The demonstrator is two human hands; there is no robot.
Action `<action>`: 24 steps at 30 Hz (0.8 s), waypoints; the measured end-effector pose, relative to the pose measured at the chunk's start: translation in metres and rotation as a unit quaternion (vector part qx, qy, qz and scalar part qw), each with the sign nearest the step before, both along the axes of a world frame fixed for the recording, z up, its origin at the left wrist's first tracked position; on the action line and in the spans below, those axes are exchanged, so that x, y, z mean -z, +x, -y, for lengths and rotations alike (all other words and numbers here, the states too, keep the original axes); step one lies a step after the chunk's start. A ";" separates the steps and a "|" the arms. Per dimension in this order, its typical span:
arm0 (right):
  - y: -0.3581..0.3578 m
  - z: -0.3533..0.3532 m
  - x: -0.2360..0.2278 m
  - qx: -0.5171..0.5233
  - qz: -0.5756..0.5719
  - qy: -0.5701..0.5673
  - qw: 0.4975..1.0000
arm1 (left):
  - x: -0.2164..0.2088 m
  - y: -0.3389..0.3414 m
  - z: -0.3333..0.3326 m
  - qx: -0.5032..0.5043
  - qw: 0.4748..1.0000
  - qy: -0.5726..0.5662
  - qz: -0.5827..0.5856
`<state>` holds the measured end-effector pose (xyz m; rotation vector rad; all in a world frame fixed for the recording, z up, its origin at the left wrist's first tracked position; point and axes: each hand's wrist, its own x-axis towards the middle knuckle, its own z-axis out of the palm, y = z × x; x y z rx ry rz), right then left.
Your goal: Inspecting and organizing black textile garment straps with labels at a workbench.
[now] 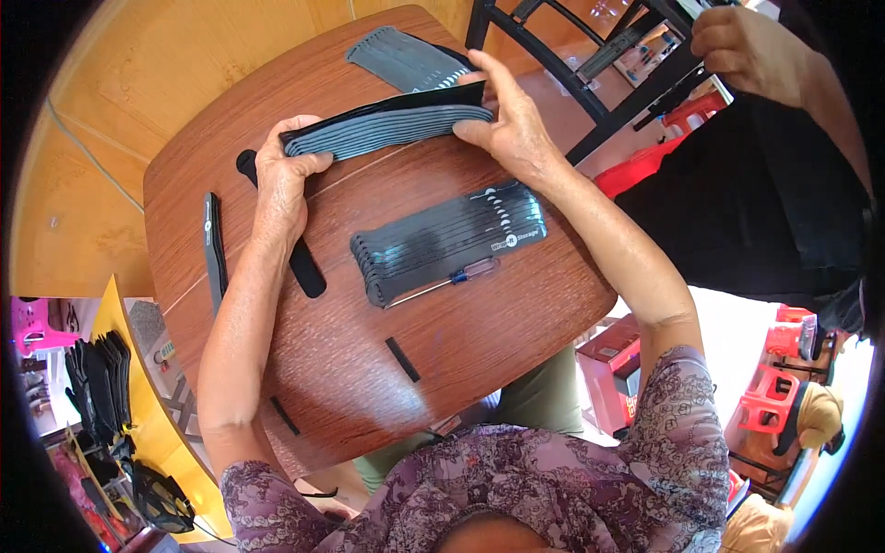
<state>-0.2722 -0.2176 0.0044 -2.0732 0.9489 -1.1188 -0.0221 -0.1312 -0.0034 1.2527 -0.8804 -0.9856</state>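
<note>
Both my hands hold up a stack of grey straps (387,132) with a black back layer, above the far part of a brown wooden table (498,323). My left hand (284,170) is closed on its left end, and my right hand (507,124) pinches its right end between thumb and fingers. Nearer me lies a flat bundle of dark grey straps (433,241), with a screwdriver (475,270) along its near edge. Another strap bundle (406,63) rests beyond the held one. A black strap (307,269) runs partly under my left forearm; a grey strap (214,244) lies left of it.
Short black strips (402,359) lie on the table's near side. A person's hand (751,51) and dark clothing are at the right. Black straps (101,373) hang by a yellow board (138,369) at left. Red stools (770,401) and a red box (608,369) stand at right.
</note>
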 end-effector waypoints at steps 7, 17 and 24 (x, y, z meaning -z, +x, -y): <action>-0.001 -0.005 -0.008 -0.002 -0.220 -0.235 0.947 | 0.001 -0.005 0.000 0.009 1.000 -0.011 0.010; -0.003 0.002 -0.006 0.016 -0.206 -0.272 0.940 | 0.010 0.006 0.001 0.025 0.999 -0.024 -0.007; 0.004 0.024 -0.024 0.010 0.002 0.105 0.994 | -0.027 0.030 0.055 0.065 0.996 -0.031 0.059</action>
